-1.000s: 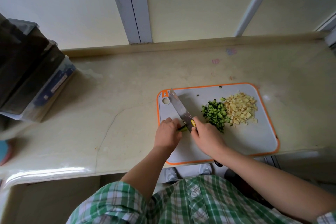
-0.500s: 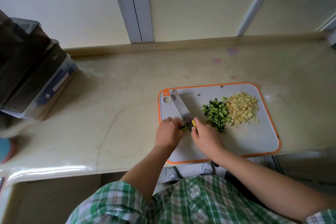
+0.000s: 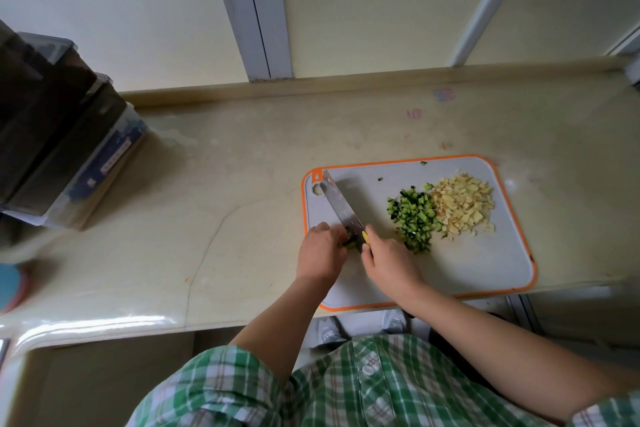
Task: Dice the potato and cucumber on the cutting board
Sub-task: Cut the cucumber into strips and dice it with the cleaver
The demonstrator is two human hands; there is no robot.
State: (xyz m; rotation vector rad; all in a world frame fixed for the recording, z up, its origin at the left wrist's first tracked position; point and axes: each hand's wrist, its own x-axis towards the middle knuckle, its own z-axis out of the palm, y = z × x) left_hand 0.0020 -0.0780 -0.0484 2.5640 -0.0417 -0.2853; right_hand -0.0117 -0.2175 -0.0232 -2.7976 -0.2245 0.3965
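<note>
A grey cutting board (image 3: 485, 263) with an orange rim lies on the counter. On it sits a heap of diced cucumber (image 3: 414, 218) and, to its right, a heap of diced potato (image 3: 462, 206). My right hand (image 3: 389, 262) grips the handle of a knife (image 3: 341, 206), whose blade points to the board's far left corner. My left hand (image 3: 322, 253) has curled fingers holding a small green cucumber piece (image 3: 350, 243) against the blade; most of that piece is hidden.
The beige stone counter (image 3: 225, 201) stretches left, with a crack line in it. Stacked dark plastic containers (image 3: 59, 149) stand at the far left. A low ledge and wall run behind. The board's near edge overhangs the counter front.
Both hands and the knife stay at the same spot on the board's left side; only a slight shift of the blade shows. The two diced heaps are unchanged.
</note>
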